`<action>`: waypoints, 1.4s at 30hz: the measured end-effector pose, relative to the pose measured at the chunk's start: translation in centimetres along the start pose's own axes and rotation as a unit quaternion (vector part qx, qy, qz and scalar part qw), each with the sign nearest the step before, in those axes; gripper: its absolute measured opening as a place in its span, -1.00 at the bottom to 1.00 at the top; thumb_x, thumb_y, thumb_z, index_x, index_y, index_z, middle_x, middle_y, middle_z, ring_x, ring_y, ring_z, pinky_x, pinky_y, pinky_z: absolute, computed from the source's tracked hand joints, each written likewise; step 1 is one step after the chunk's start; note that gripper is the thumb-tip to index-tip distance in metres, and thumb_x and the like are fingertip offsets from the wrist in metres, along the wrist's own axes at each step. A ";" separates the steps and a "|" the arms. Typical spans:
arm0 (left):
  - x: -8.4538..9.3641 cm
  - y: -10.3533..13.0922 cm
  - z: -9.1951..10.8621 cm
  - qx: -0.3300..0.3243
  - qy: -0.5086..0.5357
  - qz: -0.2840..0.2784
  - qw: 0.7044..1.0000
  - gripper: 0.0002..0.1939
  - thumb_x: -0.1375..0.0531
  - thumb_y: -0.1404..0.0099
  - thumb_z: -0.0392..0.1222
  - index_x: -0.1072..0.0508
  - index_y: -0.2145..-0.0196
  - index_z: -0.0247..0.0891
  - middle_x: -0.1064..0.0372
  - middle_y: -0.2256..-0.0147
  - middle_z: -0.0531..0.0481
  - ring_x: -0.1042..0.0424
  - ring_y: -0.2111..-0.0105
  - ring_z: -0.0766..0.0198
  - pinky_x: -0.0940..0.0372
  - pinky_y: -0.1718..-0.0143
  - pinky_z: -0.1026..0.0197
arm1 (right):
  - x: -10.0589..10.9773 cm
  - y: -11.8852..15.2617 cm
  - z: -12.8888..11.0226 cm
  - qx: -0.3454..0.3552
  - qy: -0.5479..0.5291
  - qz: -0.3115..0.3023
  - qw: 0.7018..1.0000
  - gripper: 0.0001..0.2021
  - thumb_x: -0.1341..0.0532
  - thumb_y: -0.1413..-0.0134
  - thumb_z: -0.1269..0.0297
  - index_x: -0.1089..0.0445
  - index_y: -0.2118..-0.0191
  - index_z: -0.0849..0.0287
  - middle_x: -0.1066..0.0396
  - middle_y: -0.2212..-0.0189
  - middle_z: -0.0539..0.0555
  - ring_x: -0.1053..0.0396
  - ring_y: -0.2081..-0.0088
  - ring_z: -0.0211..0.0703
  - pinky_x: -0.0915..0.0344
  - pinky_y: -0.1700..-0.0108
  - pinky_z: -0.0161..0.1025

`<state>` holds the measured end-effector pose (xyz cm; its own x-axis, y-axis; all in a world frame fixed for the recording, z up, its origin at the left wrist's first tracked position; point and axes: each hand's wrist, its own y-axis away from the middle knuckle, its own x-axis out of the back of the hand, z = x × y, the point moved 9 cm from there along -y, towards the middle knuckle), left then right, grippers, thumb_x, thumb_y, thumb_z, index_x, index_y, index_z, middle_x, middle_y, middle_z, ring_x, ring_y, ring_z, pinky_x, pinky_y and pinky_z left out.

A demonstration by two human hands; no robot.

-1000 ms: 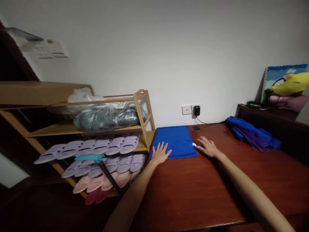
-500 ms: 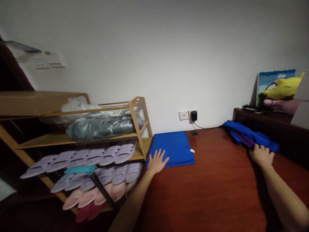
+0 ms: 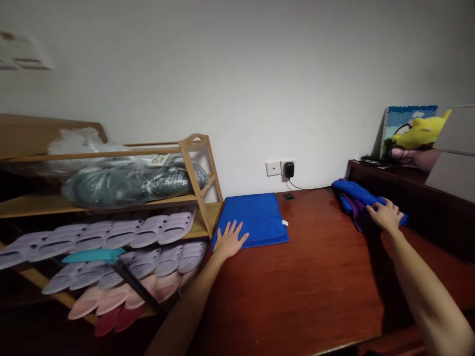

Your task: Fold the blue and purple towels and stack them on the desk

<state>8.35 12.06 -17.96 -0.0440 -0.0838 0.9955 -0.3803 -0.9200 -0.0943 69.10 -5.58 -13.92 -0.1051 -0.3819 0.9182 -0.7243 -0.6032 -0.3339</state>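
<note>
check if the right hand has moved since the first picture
Yes. Judged against the black wall plug, the right hand has moved rightward, from near below it to the crumpled blue and purple cloth.

left grip [image 3: 228, 241]: bare | right grip [image 3: 386, 215]: bare | forearms [image 3: 415, 269]: bare, slender
</note>
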 end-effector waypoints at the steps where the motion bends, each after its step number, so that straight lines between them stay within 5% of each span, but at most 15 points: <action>1: 0.0 0.0 0.0 0.000 -0.001 0.000 1.000 -0.27 0.25 -0.33 0.29 0.04 -0.31 -0.15 0.25 -0.33 -0.06 0.26 -0.31 -0.04 0.25 -0.20 -0.30 | -0.3 -0.3 0.5 -0.021 -0.009 -0.004 1.000 -0.45 0.13 -0.17 -0.12 -0.41 0.02 0.07 0.09 -0.27 0.20 0.05 -0.20 0.27 -0.03 -0.05 0.19; 7: -0.2 -0.1 -0.1 -0.003 -0.005 0.008 1.000 -0.27 0.25 -0.33 0.30 0.03 -0.31 -0.14 0.21 -0.32 -0.06 0.24 -0.31 -0.03 0.26 -0.20 -0.28 | -1.7 -0.9 0.2 -0.017 -0.030 -0.031 0.999 -0.43 0.18 -0.24 -0.02 -0.36 -0.06 0.22 -0.18 -0.10 0.39 -0.04 -0.16 0.26 0.02 -0.03 0.28; 10: -0.2 -0.1 -0.2 -0.002 -0.002 0.012 1.000 -0.27 0.25 -0.33 0.30 0.02 -0.31 -0.13 0.21 -0.32 -0.06 0.24 -0.31 -0.02 0.26 -0.20 -0.28 | 1.6 -0.6 -2.6 0.041 -0.008 0.045 0.998 -0.45 0.18 -0.26 0.02 -0.32 -0.06 0.29 -0.14 -0.10 0.40 -0.02 -0.16 0.17 0.16 -0.11 0.19; 14: -0.1 0.0 -0.1 -0.002 0.002 0.010 1.000 -0.27 0.25 -0.33 0.30 0.02 -0.31 -0.14 0.22 -0.32 -0.07 0.25 -0.31 -0.04 0.26 -0.20 -0.29 | 7.8 2.6 -9.7 0.200 0.076 0.175 0.961 -0.59 0.09 -0.25 0.19 -0.31 -0.01 0.32 -0.24 0.04 0.37 -0.16 0.02 0.13 0.12 -0.06 0.10; 16: 0.0 0.1 0.0 -0.003 0.004 0.011 1.000 -0.28 0.24 -0.34 0.29 0.02 -0.31 -0.13 0.21 -0.32 -0.09 0.24 -0.31 -0.04 0.25 -0.20 -0.29 | 8.4 5.9 -13.1 0.285 0.118 0.151 0.939 -0.65 0.06 -0.22 0.29 -0.33 0.03 0.30 -0.29 0.14 0.33 -0.22 0.12 0.09 0.06 0.01 0.04; 19: 0.7 0.5 0.3 -0.006 0.004 0.038 0.999 -0.31 0.21 -0.35 0.27 -0.02 -0.30 -0.13 0.20 -0.32 -0.11 0.21 -0.30 -0.04 0.22 -0.20 -0.27 | 6.7 13.1 -16.3 0.402 0.146 0.056 0.902 -0.71 0.01 -0.14 0.41 -0.39 0.11 0.23 -0.34 0.22 0.24 -0.29 0.24 -0.03 0.00 0.12 -0.10; 23: 2.6 1.4 0.9 -0.030 0.004 0.117 0.993 -0.36 0.15 -0.37 0.18 -0.15 -0.25 -0.22 0.16 -0.31 -0.16 0.15 -0.29 -0.02 0.25 -0.24 -0.18 | 5.0 23.7 -17.7 0.488 0.131 0.018 0.863 -0.49 0.01 -0.06 0.54 -0.23 -0.15 0.21 -0.38 0.25 0.18 -0.31 0.26 -0.02 -0.06 0.18 -0.11; 27: 5.2 2.6 2.4 -0.084 0.025 0.185 0.979 -0.46 0.10 -0.37 0.05 -0.28 -0.16 -0.32 0.05 -0.29 -0.16 0.12 -0.29 0.05 0.29 -0.28 -0.04 | 7.3 31.3 -18.2 0.498 0.069 0.012 0.864 -0.43 -0.01 -0.07 0.52 -0.10 -0.24 0.26 -0.38 0.27 0.18 -0.30 0.24 0.00 -0.12 0.15 -0.07; 31: 8.5 5.7 7.4 -0.197 0.087 0.193 0.957 -0.56 0.08 -0.38 -0.07 -0.39 -0.05 -0.30 -0.11 -0.22 -0.13 0.01 -0.26 0.12 0.15 -0.27 0.02 | 11.8 35.9 -18.5 0.511 -0.098 -0.066 0.851 -0.43 -0.11 -0.17 0.18 -0.03 -0.28 0.08 -0.41 0.18 0.13 -0.32 0.17 -0.02 -0.18 0.03 -0.03; 34: 10.3 10.4 13.3 -0.279 0.160 0.148 0.935 -0.59 0.12 -0.41 -0.13 -0.41 -0.02 -0.26 -0.24 -0.15 -0.09 -0.14 -0.19 0.18 -0.01 -0.21 0.05 | 12.6 34.9 -17.1 0.442 -0.192 -0.104 0.870 -0.58 0.01 -0.26 0.05 -0.17 -0.19 -0.04 -0.41 0.09 0.09 -0.35 0.09 -0.07 -0.21 -0.01 -0.05; 38: 10.9 18.3 22.0 -0.442 0.184 0.084 0.874 -0.55 0.05 -0.40 -0.07 -0.24 -0.17 -0.25 -0.08 -0.24 -0.10 0.02 -0.26 0.15 0.06 -0.24 0.00 | 8.2 32.1 -14.7 0.360 -0.157 -0.087 0.916 -0.48 0.08 -0.26 -0.03 -0.15 -0.23 0.11 -0.20 -0.17 0.22 -0.16 -0.17 0.05 -0.18 -0.09 0.04; 42: 8.4 21.7 25.5 -0.500 0.156 0.024 0.852 -0.33 0.01 -0.33 0.17 -0.05 -0.27 -0.21 0.10 -0.30 -0.18 0.16 -0.29 0.01 0.15 -0.22 -0.20 | 3.9 32.6 -13.7 0.384 -0.081 -0.116 0.912 -0.41 0.11 -0.25 -0.07 0.00 -0.31 0.07 0.10 -0.30 0.21 0.17 -0.31 0.05 -0.03 -0.19 0.13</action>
<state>23.33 -18.35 -11.45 -0.2660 0.1379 0.9540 -0.9607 -0.1197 -0.2506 35.69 -17.11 -18.34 0.1372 -0.2424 0.9604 -0.0165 -0.9700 -0.2424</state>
